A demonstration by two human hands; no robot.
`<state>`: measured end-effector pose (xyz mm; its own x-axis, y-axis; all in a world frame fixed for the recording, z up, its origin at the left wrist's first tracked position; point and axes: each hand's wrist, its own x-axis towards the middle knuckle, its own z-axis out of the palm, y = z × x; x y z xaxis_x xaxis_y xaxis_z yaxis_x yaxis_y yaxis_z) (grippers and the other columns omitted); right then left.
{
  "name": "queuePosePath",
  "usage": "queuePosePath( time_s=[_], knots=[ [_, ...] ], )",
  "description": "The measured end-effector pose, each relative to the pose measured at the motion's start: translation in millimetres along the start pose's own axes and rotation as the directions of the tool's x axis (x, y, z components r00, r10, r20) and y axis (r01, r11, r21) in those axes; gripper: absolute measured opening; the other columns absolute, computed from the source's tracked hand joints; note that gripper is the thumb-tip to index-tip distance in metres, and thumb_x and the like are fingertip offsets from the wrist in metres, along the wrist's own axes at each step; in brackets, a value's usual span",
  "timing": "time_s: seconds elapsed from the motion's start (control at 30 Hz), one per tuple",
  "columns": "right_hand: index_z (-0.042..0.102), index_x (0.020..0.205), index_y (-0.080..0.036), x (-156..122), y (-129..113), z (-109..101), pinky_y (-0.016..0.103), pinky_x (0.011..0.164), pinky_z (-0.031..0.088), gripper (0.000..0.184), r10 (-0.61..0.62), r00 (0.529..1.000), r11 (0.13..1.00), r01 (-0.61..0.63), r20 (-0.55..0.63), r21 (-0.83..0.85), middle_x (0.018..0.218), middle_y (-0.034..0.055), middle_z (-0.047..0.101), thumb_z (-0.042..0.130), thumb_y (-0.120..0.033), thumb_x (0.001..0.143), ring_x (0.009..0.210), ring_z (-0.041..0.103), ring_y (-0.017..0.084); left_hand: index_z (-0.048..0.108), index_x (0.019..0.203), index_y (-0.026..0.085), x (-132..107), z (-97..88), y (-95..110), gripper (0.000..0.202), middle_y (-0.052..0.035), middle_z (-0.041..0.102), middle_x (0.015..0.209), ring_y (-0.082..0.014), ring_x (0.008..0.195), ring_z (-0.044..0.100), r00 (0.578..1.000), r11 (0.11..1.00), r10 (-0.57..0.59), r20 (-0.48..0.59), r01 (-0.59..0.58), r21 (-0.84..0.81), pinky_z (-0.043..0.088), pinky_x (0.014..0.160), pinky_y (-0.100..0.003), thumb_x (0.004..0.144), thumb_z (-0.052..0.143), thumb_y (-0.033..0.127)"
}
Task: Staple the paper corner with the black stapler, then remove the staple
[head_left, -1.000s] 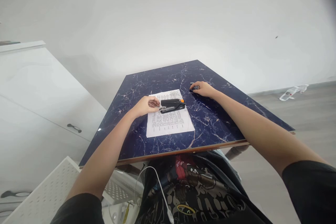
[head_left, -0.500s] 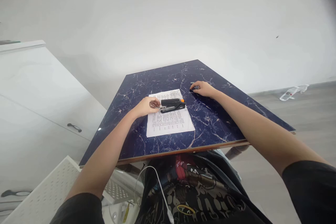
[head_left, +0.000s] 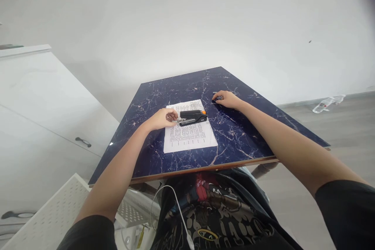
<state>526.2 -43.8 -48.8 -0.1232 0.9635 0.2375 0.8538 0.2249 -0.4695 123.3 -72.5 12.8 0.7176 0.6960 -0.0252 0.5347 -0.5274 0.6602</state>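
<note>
A black stapler (head_left: 192,116) with an orange patch at its right end lies on printed sheets of paper (head_left: 190,138). Its metal magazine strip sticks out at the left end. My left hand (head_left: 162,119) is at that end, thumb and fingertips closed on the strip, the other fingers curled above it. To the right and farther back, my right hand (head_left: 227,99) rests on the dark blue marbled tabletop (head_left: 175,90). Its fingers are bent around a small dark thing, mostly covered, whose kind I cannot make out. A small light-coloured piece shows just beyond those fingertips.
A white cabinet (head_left: 43,97) with dark handles stands to the left. Below it is a white perforated basket (head_left: 58,207). A white cable (head_left: 175,195) hangs over my lap. Clear plastic packaging (head_left: 328,103) lies on the floor at right, by the white wall.
My left hand has shifted very slightly left at the stapler's end. My right hand stays in the same place, and the stapler and paper have hardly moved.
</note>
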Motion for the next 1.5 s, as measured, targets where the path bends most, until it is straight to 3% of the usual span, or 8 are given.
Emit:
queuePosePath(
  time_s=[0.27, 1.0, 1.07, 1.17, 1.27, 1.37, 1.5],
  knots=[
    [0.081, 0.108, -0.025, 1, 1, 0, 0.035, 0.105, 0.05, 0.03, -0.001, 1.0, 1.0, 0.001, 0.0, 0.0, 0.132, 0.0028, 0.071, 0.064, -0.022, 0.082, 0.104, 0.07, 0.023, 0.072, 0.106, 0.021, -2, -8.4, -6, 0.028, -0.0116, 0.075, 0.109, -0.0226, 0.094, 0.071, 0.999, 0.998, 0.0, 0.042, -0.002, 0.057, 0.059, 0.087, -0.041, 0.082, 0.078, 0.035],
    [0.081, 0.109, -0.023, -2, -5, -3, 0.035, 0.101, 0.051, 0.032, -0.004, 1.0, 1.0, 0.004, 0.016, -0.006, 0.136, 0.0057, 0.068, 0.063, -0.023, 0.083, 0.098, 0.07, 0.023, 0.071, 0.106, 0.021, -8, -16.0, -3, 0.027, -0.0108, 0.075, 0.11, -0.0226, 0.098, 0.072, 0.998, 0.998, 0.005, 0.066, -0.009, 0.067, 0.059, 0.091, -0.041, 0.081, 0.076, 0.03],
    [0.081, 0.108, -0.022, -2, -7, -3, 0.034, 0.098, 0.051, 0.031, 0.0, 1.0, 1.0, 0.0, 0.007, -0.006, 0.132, 0.0055, 0.07, 0.063, -0.023, 0.082, 0.095, 0.07, 0.022, 0.071, 0.108, 0.021, -9, -18.2, -4, 0.028, -0.0107, 0.075, 0.111, -0.0228, 0.099, 0.072, 0.997, 0.998, 0.008, 0.071, -0.013, 0.061, 0.059, 0.093, -0.041, 0.081, 0.076, 0.029],
    [0.08, 0.106, -0.02, -4, -11, -4, 0.034, 0.091, 0.052, 0.031, 0.021, 0.998, 0.999, -0.019, -0.059, 0.034, 0.109, 0.0055, 0.076, 0.062, -0.027, 0.082, 0.084, 0.068, 0.021, 0.071, 0.11, 0.021, -11, -22.3, -6, 0.031, -0.0103, 0.075, 0.111, -0.023, 0.101, 0.073, 0.997, 0.999, 0.01, 0.077, -0.014, 0.049, 0.059, 0.096, -0.042, 0.08, 0.076, 0.026],
    [0.079, 0.107, -0.019, -9, -19, -7, 0.033, 0.079, 0.052, 0.034, -0.041, 0.994, 0.985, 0.057, -0.103, 0.163, 0.094, 0.0056, 0.076, 0.065, -0.039, 0.084, 0.074, 0.063, 0.019, 0.071, 0.108, 0.021, -11, -24.4, -6, 0.029, -0.0098, 0.076, 0.108, -0.0227, 0.1, 0.073, 0.998, 0.999, 0.0, 0.064, -0.003, 0.047, 0.058, 0.097, -0.043, 0.08, 0.076, 0.025],
    [0.077, 0.111, -0.018, -16, -29, -10, 0.031, 0.071, 0.049, 0.044, -0.196, 0.981, 0.929, 0.179, 0.018, 0.324, 0.088, 0.005, 0.073, 0.071, -0.052, 0.084, 0.069, 0.059, 0.017, 0.071, 0.107, 0.02, -11, -23.4, -3, 0.027, -0.0099, 0.076, 0.108, -0.0227, 0.097, 0.072, 0.999, 0.998, 0.0, 0.037, -0.002, 0.062, 0.059, 0.094, -0.042, 0.081, 0.076, 0.026],
    [0.076, 0.114, -0.019, -25, -43, -11, 0.03, 0.067, 0.045, 0.052, -0.346, 0.903, 0.862, 0.199, 0.255, 0.465, 0.077, 0.0005, 0.066, 0.08, -0.057, 0.079, 0.065, 0.055, 0.014, 0.072, 0.106, 0.02, -11, -21.1, 1, 0.027, -0.0102, 0.076, 0.106, -0.023, 0.095, 0.071, 1.0, 0.994, 0.012, -0.003, -0.012, 0.104, 0.059, 0.091, -0.042, 0.08, 0.078, 0.029]
  ],
)
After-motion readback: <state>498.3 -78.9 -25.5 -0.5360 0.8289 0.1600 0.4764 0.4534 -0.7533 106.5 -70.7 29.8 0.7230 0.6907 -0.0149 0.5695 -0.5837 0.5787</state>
